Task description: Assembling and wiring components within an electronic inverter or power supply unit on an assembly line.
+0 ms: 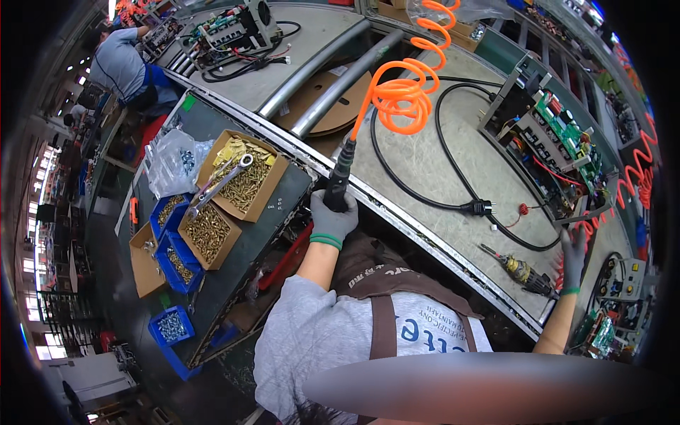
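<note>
My left hand (331, 218), in a grey glove with a green cuff, is shut around the black handle of a pneumatic screwdriver (340, 173). The tool points up and away from me, and an orange coiled air hose (404, 92) runs from its far end. My right hand (574, 253), gloved the same way, is stretched out to the right with its fingers apart. It holds nothing and hovers by the near corner of an open electronics chassis (556, 145), close to a red coiled hose (641, 177).
A second screwdriver (525, 273) lies on the grey conveyor table (432, 163) beside a black power cable and plug (480, 207). On the left, cardboard boxes of brass screws (244, 177), a wrench (221, 184) and blue bins (172, 326) stand together. A co-worker (120, 64) works far left.
</note>
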`<state>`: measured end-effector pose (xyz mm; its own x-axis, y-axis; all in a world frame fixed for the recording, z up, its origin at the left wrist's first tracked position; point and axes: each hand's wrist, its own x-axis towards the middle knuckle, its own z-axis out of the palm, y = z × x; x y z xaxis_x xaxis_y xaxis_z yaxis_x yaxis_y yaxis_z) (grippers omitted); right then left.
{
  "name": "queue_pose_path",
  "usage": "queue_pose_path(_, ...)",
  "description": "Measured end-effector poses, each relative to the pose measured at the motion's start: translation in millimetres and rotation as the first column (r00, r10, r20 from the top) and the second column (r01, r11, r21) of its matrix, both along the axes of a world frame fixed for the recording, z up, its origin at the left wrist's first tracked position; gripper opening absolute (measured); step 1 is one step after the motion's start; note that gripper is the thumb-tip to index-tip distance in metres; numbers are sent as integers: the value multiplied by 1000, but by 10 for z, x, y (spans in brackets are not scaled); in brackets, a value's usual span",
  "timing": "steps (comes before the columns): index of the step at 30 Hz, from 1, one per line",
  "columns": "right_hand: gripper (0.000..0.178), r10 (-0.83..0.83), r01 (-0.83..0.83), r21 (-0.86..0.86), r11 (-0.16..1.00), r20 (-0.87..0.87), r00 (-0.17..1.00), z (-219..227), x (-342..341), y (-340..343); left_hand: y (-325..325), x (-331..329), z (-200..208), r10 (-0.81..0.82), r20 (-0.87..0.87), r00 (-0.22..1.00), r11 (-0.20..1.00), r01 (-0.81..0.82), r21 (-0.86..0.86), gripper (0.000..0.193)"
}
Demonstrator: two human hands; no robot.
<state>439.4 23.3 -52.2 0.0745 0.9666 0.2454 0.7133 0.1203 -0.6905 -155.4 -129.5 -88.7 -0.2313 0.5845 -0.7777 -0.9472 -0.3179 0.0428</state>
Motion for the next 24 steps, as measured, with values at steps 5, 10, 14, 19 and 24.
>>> queue_pose_path(5,63,-218,231,-119,966,118,969,151,-254,411,-215,173,102,-194,62,979,978,189,86,28)
queue_pose_path(10,42,-104,110,-78,991,70,992,-67,50,637,-673,56,-516,-744,331,580,611,390,689,32)
queue_pose_path(14,36,-97,95,-75,993,-33,995,125,-433,511,-909,-321,-978,-979,147,-138,162,-107,981,36)
queue_pose_path(19,28,-25,51,-104,993,241,970,414,-794,38,-703,-321,352,-975,-175,138,-39,669,742,60)
queue_pose_path(24,32,57,-18,-109,994,360,931,608,-1432,-254,-361,-33,1331,-885,-409,223,230,973,33,52)
